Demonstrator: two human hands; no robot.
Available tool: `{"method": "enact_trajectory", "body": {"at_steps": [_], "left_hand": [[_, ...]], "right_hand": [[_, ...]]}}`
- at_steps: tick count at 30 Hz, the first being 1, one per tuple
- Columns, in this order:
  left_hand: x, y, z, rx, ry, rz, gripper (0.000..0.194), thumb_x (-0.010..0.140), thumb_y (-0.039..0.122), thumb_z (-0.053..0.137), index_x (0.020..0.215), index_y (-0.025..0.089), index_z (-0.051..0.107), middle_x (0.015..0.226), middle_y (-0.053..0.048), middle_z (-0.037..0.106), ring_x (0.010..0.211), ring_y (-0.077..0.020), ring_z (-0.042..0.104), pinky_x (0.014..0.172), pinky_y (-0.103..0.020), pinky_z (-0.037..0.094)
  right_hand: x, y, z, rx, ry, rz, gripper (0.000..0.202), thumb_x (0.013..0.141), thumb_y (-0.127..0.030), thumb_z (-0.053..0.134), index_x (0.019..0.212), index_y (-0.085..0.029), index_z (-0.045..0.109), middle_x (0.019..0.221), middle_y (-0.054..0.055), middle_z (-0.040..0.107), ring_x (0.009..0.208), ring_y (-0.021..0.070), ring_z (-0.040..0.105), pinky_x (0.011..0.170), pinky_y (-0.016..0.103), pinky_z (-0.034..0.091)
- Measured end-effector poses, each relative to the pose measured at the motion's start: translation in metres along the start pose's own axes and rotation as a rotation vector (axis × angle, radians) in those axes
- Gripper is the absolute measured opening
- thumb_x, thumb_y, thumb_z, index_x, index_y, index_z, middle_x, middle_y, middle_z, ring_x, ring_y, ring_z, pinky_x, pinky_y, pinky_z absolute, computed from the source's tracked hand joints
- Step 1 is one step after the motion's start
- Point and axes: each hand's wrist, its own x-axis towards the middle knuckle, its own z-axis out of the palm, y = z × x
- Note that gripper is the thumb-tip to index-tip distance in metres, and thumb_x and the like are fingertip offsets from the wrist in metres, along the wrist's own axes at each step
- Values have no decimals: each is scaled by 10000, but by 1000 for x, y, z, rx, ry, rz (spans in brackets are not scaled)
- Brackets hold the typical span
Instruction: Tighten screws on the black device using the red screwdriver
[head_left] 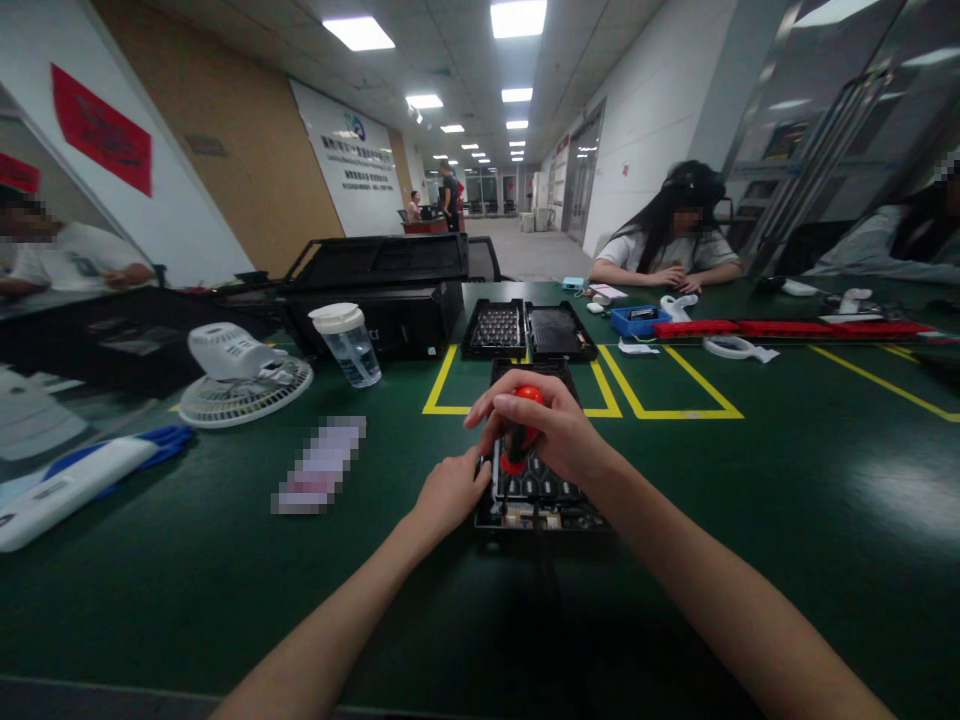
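Observation:
A black case with rows of dark round pieces lies open on the green table in front of me. My right hand is wrapped round a red and black tool, held upright over the left part of the case. A red ring shows at the tool's lower end, against the dark pieces. My left hand rests at the case's left edge, its fingers close together near the tool; whether they hold anything is hidden.
Two more black trays stand behind the case, inside yellow tape lines. To the left are a lidded cup, a white fan and a blurred flat item. A blue bin stands back right; people sit beyond.

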Motion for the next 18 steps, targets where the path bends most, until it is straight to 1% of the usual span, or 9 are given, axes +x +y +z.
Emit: {"method": "enact_trajectory", "body": {"at_steps": [1,3,5,7,10,13,15,18], "left_hand": [[1,-1,1,8,-2,5,321,879,372,314,1023,197,541,938,-80,665,857,-199,629,714,-266,427],[2,-2,2,23,-9,9,327,878,376,309,980,190,557,913,-85,669,825,-197,631,698,-267,431],[3,-3,4,27,-12,6,338,877,378,303,948,180,568,895,-91,670,809,-199,632,687,-267,435],[3,-4,4,20,-11,11,338,875,376,308,955,177,568,902,-95,669,832,-202,631,707,-269,439],[4,-5,5,9,-24,10,328,872,376,320,968,180,565,942,-101,666,907,-210,621,756,-273,436],[5,-5,4,12,-29,12,331,872,385,314,972,185,559,970,-103,662,932,-218,617,765,-279,435],[5,-5,4,25,-29,13,339,872,393,304,982,190,553,960,-102,663,913,-223,623,758,-287,435],[4,-4,3,36,-36,-2,338,871,385,301,996,189,547,938,-100,666,875,-220,630,736,-286,436]], "right_hand": [[-1,0,0,1,-15,0,122,798,-255,562,750,-143,553,693,-3,617,512,88,581,499,217,467],[-2,1,1,2,-37,-3,159,789,-243,575,679,-148,510,564,-46,544,442,67,513,454,195,427],[-3,3,2,5,-52,-6,193,781,-245,578,640,-154,483,519,-62,494,419,57,466,451,193,409],[-3,5,3,15,-71,-7,222,793,-288,541,625,-152,491,522,-50,489,420,60,453,442,197,392],[-2,5,4,73,-106,-9,319,821,-367,406,628,-144,527,540,-19,495,432,82,457,435,220,378],[-1,5,3,120,-136,-7,330,813,-343,337,664,-137,547,545,-3,498,452,100,462,456,239,378],[-1,4,2,119,-143,0,298,805,-315,341,687,-136,547,552,-2,499,464,104,466,474,244,381],[-1,3,2,107,-141,20,267,810,-318,353,729,-140,534,584,-3,503,485,105,473,493,245,388]]}}
